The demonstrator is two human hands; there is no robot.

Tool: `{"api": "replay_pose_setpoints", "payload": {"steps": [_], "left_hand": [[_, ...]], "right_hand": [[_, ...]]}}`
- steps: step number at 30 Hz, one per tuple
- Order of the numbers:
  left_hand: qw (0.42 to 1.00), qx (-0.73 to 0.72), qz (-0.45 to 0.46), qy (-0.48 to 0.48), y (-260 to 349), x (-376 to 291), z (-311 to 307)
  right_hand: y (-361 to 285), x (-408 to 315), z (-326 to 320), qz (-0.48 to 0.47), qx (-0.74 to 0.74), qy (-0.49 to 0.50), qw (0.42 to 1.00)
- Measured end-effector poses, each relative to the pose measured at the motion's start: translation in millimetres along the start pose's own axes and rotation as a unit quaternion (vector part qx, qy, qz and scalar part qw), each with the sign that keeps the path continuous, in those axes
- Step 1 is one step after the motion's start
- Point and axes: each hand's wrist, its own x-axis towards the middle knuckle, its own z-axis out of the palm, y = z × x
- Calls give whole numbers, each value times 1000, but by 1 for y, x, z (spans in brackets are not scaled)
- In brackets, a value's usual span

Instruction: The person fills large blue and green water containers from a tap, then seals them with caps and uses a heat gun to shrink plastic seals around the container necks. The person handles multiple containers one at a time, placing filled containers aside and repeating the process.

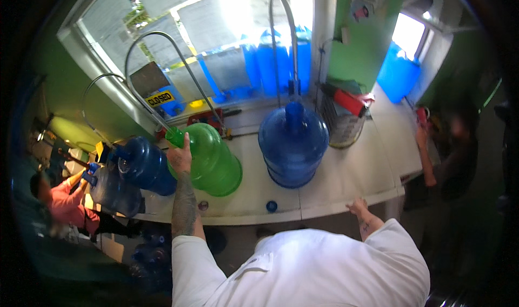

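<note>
My left hand (179, 156) grips the neck of a green plastic water jug (217, 161) on the white counter (247, 201). A curved metal filling pipe (162, 122) ends at that jug's mouth. To the right, a blue water jug (294, 148) stands upright under a second curved metal pipe (295, 59), whose lower end is partly hidden behind the jug's neck. My right hand (357, 206) rests at the counter's front edge and holds nothing that I can see. A blue cap (271, 206) and a small round cap-like piece (203, 205) lie near the front edge.
On the left stand a dark blue jug (148, 167) and a clear bluish jug (115, 193), with a person in a pink shirt (71, 201) beside them. A container (344, 128) holds a red-handled item (349, 102). Another person's arm (425, 157) shows at right.
</note>
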Motion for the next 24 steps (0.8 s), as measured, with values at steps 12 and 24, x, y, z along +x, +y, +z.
{"api": "replay_pose_setpoints", "payload": {"steps": [12, 24], "left_hand": [[999, -6, -3, 37, 7, -1, -2], [999, -6, 4, 37, -3, 3, 1]], "right_hand": [[-19, 6, 16, 170, 12, -206, 964], [-31, -15, 3, 189, 71, -173, 964]]}}
